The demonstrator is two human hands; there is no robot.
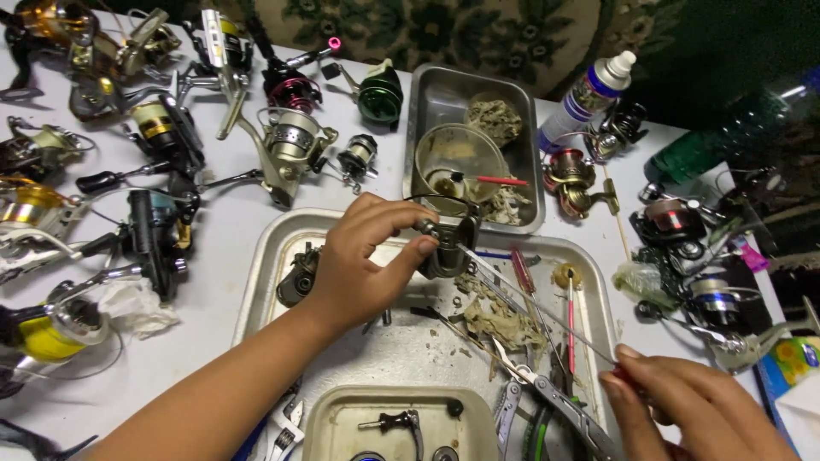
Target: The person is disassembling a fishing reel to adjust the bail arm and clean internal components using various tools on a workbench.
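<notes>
Left hand (363, 260) pinches a grey reel body (448, 243); right hand (692, 405) grips a screwdriver (538, 307) near the white-and-blue spray bottle (589, 94).

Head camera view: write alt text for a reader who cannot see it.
Over a metal tray strewn with tools and debris, the left hand holds a dark fishing reel body while the right hand works a long thin screwdriver into it. Many spinning reels crowd the white table.

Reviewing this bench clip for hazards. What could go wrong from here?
1. The left hand pinches the reel body in mid-air; the long screwdriver in the right hand could slip off it.
2. Small parts may drop into the debris on the metal tray and get lost.
</notes>
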